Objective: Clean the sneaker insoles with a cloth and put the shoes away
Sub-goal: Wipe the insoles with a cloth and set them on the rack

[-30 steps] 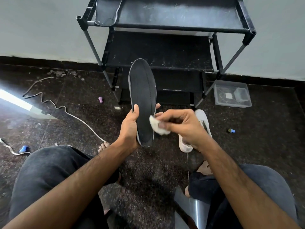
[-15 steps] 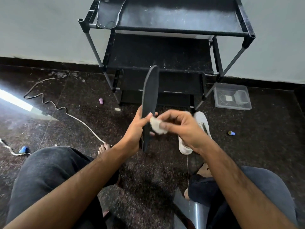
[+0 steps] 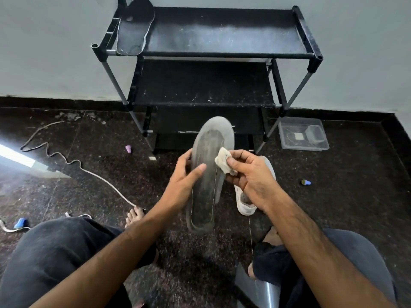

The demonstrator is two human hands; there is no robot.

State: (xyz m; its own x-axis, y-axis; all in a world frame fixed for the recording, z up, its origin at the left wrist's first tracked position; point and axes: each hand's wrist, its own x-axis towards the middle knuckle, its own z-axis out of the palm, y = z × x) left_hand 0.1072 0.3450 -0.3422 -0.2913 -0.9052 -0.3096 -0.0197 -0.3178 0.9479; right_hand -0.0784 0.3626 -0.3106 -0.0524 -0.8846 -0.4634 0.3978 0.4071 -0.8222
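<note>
wiping goes on: left hand (image 3: 185, 185) holds a dusty insole (image 3: 208, 174), right hand (image 3: 249, 174) pinches the cloth (image 3: 224, 160) on it. shoe (image 3: 244, 202) below the right hand waits; another insole (image 3: 134, 30) lies on the rack (image 3: 222, 33) beyond.

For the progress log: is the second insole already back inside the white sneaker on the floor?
No, the second insole lies on the top shelf of the black rack.

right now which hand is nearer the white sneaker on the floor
Right. The right hand, pinching the cloth, overlaps the sneaker; the left hand holds the insole further left.
</note>
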